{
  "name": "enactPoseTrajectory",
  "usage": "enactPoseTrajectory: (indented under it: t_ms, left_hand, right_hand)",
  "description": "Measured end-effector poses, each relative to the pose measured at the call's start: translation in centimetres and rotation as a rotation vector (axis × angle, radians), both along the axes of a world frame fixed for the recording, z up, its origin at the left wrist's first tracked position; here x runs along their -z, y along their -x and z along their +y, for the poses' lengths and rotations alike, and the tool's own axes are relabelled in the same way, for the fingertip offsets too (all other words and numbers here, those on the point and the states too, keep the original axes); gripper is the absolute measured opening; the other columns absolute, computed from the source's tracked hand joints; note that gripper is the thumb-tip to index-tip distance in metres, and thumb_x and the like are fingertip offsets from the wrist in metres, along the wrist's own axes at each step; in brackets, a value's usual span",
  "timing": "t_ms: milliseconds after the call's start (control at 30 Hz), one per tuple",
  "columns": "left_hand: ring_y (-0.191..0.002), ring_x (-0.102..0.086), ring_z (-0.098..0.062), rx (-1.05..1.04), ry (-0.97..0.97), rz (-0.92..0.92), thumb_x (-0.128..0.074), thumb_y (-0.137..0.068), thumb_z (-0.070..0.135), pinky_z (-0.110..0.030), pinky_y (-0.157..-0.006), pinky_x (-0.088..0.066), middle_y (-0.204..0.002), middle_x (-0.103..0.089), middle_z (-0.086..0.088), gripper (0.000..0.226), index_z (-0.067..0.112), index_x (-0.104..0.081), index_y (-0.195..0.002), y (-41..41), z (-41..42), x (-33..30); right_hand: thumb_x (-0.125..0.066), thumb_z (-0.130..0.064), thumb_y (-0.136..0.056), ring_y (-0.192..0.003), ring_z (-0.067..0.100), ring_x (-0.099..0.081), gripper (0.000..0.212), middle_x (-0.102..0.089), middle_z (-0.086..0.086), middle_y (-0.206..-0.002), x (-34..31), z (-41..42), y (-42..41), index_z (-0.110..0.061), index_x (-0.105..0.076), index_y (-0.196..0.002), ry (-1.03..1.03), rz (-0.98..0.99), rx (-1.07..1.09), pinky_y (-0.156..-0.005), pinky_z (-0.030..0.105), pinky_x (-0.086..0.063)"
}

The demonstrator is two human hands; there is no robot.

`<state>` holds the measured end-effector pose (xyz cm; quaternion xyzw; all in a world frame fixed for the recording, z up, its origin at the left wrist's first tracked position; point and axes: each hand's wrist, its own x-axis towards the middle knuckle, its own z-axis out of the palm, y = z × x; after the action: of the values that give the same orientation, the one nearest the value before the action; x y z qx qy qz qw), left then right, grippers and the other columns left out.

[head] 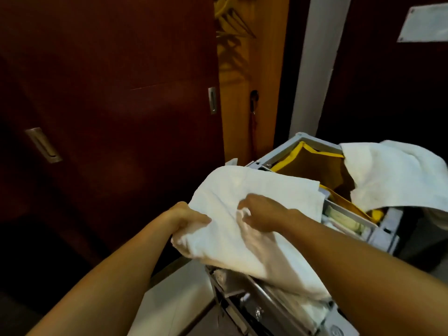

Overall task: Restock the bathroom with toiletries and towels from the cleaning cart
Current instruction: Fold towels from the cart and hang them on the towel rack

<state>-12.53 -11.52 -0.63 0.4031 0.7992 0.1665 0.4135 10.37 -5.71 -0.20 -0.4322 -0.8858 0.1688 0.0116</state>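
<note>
Both the left hand [188, 218] and right hand [260, 212] pinch fingers closed on the soft white cotton towel [254, 190], probably lifting it clear of the grey plastic cleaning cart [385, 229]

No legible text, label or number anywhere, even on the blank wall plate [424, 23].

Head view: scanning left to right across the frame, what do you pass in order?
Dark wooden sliding door → left hand gripping the white towel → right hand pinching the same towel → yellow-edged bag in the grey cart → second white towel draped over the cart.
</note>
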Motion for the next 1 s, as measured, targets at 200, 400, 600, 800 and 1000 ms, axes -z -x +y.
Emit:
enactPoseTrajectory:
  t_ms: [200,400,600,800,1000]
  left_hand:
    - [-0.1,-0.065,-0.023,0.081,0.072,0.022,-0.082,-0.075,0.023,-0.036,-0.086,-0.055,-0.117,-0.065,-0.008,0.053,0.011,-0.058,-0.12,0.9,1.1,-0.6]
    - [-0.112,-0.058,-0.025,0.333,-0.033,0.186,-0.068,-0.082,0.013,-0.045,-0.098,-0.051,-0.122,-0.06,-0.003,0.066,0.029,-0.042,-0.14,0.2,3.8,-2.3]
    - [-0.109,-0.053,-0.021,0.417,-0.174,0.359,-0.066,-0.071,0.018,-0.042,-0.089,-0.049,-0.113,-0.06,0.006,0.058,0.046,-0.048,-0.118,1.8,6.5,-2.4]
    - [-0.09,-0.066,-0.015,0.326,0.143,0.339,-0.079,-0.065,0.044,-0.033,-0.08,-0.06,-0.103,-0.066,0.003,0.046,0.023,-0.064,-0.103,5.5,6.3,-2.8]
    - [-0.09,-0.07,-0.02,0.219,0.037,0.05,-0.073,-0.078,0.009,-0.027,-0.067,-0.059,-0.106,-0.069,-0.009,0.033,0.014,-0.064,-0.11,5.5,5.3,-4.7]
  right_hand:
    - [-0.057,-0.009,-0.091,-0.143,0.032,-0.029,0.071,-0.026,0.007,-0.159,-3.2,6.5,5.9,-0.023,-0.027,-0.154,-0.176,-0.231,-0.274,-0.115,0.046,-0.032]
    - [-0.077,-0.024,-0.079,-0.152,0.027,-0.001,0.107,-0.008,-0.001,-0.166,-3.5,10.5,10.8,-0.033,-0.005,-0.157,-0.253,-0.367,-0.537,-0.121,0.046,-0.01]
    - [-0.077,-0.035,-0.072,-0.133,0.034,-0.036,0.082,-0.05,0.009,-0.139,-3.1,16.0,10.3,-0.037,-0.037,-0.143,-0.3,-0.516,-0.502,-0.109,0.052,-0.03]
    - [-0.077,-0.046,-0.075,-0.134,0.028,-0.037,0.056,-0.056,0.003,-0.131,-4.2,19.0,4.5,-0.033,-0.059,-0.126,-0.296,-0.507,-0.334,-0.117,0.052,-0.016]
    - [-0.062,-0.026,-0.09,-0.124,0.026,-0.048,0.04,-0.061,0.004,-0.125,-7.1,16.6,1.7,-0.026,-0.05,-0.128,-0.445,-0.486,-0.153,-0.113,0.046,-0.023]
